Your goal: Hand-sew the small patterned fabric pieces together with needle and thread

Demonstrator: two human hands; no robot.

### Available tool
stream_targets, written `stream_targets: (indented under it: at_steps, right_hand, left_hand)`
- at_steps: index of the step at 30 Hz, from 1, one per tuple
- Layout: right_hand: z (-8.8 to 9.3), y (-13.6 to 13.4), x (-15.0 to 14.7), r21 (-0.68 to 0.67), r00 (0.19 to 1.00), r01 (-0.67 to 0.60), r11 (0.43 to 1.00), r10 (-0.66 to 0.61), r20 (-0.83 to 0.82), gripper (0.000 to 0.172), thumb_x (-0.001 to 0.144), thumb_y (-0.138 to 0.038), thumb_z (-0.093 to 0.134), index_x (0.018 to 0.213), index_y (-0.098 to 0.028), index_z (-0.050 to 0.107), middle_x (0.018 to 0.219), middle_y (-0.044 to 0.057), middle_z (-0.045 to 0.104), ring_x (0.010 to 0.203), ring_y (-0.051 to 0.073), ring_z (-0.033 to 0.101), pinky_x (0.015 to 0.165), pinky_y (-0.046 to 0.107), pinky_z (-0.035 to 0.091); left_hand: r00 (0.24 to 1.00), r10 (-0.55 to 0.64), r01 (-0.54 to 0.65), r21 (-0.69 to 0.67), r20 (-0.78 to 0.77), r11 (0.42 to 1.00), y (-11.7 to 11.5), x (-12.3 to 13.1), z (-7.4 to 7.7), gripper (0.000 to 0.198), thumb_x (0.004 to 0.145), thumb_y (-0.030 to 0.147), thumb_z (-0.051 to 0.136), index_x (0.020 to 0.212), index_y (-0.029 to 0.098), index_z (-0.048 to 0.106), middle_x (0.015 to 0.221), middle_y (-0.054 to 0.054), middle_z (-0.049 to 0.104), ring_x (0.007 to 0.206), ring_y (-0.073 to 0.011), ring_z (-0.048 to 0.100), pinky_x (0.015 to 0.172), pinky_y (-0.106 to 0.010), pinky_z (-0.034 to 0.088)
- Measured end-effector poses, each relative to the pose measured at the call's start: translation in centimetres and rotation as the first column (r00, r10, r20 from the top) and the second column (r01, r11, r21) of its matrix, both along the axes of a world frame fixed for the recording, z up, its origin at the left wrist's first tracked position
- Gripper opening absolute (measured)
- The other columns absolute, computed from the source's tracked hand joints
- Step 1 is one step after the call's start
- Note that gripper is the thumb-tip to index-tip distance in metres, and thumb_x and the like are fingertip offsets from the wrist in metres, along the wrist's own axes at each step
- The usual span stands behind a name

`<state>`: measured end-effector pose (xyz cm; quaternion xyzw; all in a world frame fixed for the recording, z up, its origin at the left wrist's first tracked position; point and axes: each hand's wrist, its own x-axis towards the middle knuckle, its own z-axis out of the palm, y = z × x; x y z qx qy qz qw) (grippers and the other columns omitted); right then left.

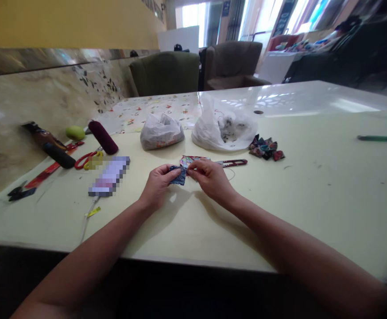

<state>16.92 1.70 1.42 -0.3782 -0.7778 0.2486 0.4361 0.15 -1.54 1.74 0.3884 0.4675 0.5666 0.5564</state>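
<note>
My left hand [158,182] and my right hand [210,178] meet at the middle of the pale table [313,199]. Both pinch a small folded piece of patterned cloth [182,170], dark blue on the left, red and multicoloured on the right. The fingers of both hands are closed on it. A thin thread trails from the cloth toward the right. Just behind my right hand lies a red thread snipper [233,162].
A small pile of folded cloth pieces [266,148] lies right of centre. Two white plastic bags [162,131] [223,126] stand behind my hands. At left are a maroon roll [102,137], red scissors [84,160], a green ball [75,132], a blurred flat object [110,176]. A green pen [376,138] lies far right.
</note>
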Motion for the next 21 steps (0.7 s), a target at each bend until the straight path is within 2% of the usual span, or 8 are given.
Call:
stream_targets:
  at_steps: [12, 16, 18, 21]
  right_hand:
    - [0.0, -0.07, -0.01, -0.03, 1.0, -0.005, 1.0, 0.005, 0.02, 0.012, 0.085, -0.012, 0.061, 0.076, -0.017, 0.066, 0.074, 0.002, 0.062, 0.075, 0.016, 0.055, 0.07, 0.027, 0.037]
    - [0.01, -0.19, -0.09, -0.092, 1.0, -0.001, 0.996, -0.001, -0.022, 0.011, 0.086, -0.015, 0.06, 0.092, -0.017, 0.069, 0.07, 0.0, 0.06, 0.066, 0.013, 0.051, 0.066, 0.026, 0.037]
    - [0.01, -0.16, -0.09, -0.142, 0.999, -0.027, 0.99, 0.023, -0.03, 0.017, 0.086, -0.017, 0.059, 0.1, -0.016, 0.069, 0.069, -0.001, 0.059, 0.063, 0.012, 0.049, 0.065, 0.026, 0.037]
    - [0.03, 0.0, -0.03, -0.184, 0.994, -0.102, 0.978, 0.094, -0.052, 0.015, 0.087, -0.019, 0.056, 0.094, -0.016, 0.068, 0.071, 0.0, 0.059, 0.065, 0.013, 0.05, 0.066, 0.025, 0.037]
  left_hand:
    - [1.0, 0.003, -0.002, 0.026, -0.028, 1.0, 0.05, -0.16, -0.39, 0.023, 0.065, 0.028, 0.084, 0.08, 0.014, 0.072, 0.074, -0.002, 0.069, 0.067, -0.0105, 0.06, 0.068, -0.024, 0.046]
    - [0.996, 0.004, 0.004, 0.08, -0.094, 0.997, 0.03, -0.35, -0.48, 0.021, 0.07, 0.029, 0.081, 0.082, 0.014, 0.073, 0.075, -0.002, 0.069, 0.069, -0.0111, 0.06, 0.07, -0.025, 0.047]
    - [0.991, 0.012, 0.001, 0.103, -0.131, 0.995, 0.02, -0.37, -0.43, 0.021, 0.071, 0.03, 0.08, 0.082, 0.014, 0.072, 0.075, -0.002, 0.069, 0.069, -0.0112, 0.06, 0.071, -0.026, 0.047]
    - [0.987, 0.021, -0.003, 0.112, -0.162, 0.994, -0.01, -0.31, -0.28, 0.02, 0.071, 0.029, 0.08, 0.08, 0.014, 0.072, 0.073, -0.002, 0.068, 0.067, -0.011, 0.059, 0.07, -0.026, 0.047]
